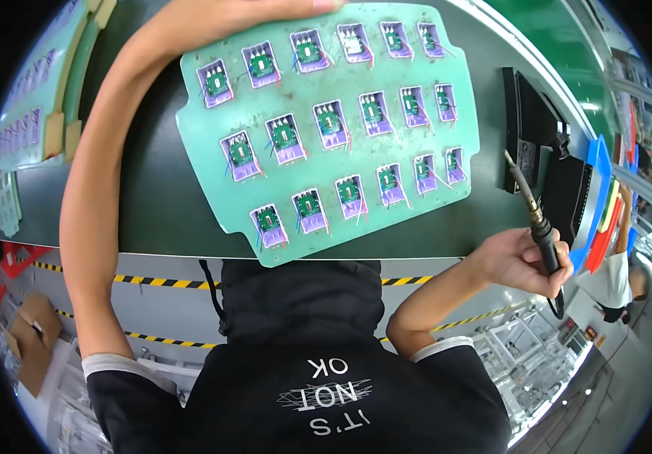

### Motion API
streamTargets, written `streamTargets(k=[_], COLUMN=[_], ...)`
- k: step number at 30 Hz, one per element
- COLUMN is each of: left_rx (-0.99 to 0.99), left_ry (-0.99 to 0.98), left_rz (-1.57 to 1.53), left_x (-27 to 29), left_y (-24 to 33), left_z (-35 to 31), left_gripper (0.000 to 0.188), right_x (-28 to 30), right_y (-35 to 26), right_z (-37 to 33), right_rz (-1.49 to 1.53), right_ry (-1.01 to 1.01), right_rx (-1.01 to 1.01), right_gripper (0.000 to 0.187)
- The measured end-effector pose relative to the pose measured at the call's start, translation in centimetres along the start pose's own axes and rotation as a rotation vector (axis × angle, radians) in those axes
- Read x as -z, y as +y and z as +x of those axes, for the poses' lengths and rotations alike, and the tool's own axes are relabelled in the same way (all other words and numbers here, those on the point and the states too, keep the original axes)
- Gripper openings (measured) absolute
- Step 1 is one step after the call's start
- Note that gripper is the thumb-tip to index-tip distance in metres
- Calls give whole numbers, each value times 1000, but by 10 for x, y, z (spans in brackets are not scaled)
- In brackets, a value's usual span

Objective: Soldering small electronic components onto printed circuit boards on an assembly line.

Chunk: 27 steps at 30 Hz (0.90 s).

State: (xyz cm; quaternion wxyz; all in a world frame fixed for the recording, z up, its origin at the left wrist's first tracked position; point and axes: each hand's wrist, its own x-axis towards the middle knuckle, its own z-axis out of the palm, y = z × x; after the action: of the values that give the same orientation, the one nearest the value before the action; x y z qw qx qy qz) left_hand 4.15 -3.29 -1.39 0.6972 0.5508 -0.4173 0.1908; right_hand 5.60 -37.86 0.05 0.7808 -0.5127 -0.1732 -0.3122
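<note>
Shirt lettering (330,396), soldering iron (535,217) in hand (521,261)

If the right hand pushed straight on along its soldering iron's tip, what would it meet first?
Likely the green board, near its upper right edge. The soldering iron in the right hand aims close along it; depth is unclear, so it might skim past.

Tray (254,108) left of soldering iron (543,236)

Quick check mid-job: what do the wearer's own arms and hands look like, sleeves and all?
The left sleeve and right sleeve are short and black, each hemmed with a pale grey band. Both forearms are bare. The right hand and the visible part of the left hand wear no glove.
</note>
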Motion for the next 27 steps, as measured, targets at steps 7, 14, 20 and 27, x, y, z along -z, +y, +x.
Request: streamTargets(k=[7,14,20,27], left_rx=[797,745,768,769], left_ry=[-3,-37,-34,1], left_rz=[524,588,582,556], left_x=[4,9,9,8], left_y=[29,31,30,32], left_z=[-7,-11,-10,-7], left_gripper=[18,17,18,17], right_x=[3,2,4,4], right_y=[3,4,5,4], right_z=[-1,0,1,3], right_rz=[-66,-104,-101,-132], right_ry=[-72,-44,-66,-58], right_rx=[-2,-15,-10,0], right_gripper=[29,28,26,30])
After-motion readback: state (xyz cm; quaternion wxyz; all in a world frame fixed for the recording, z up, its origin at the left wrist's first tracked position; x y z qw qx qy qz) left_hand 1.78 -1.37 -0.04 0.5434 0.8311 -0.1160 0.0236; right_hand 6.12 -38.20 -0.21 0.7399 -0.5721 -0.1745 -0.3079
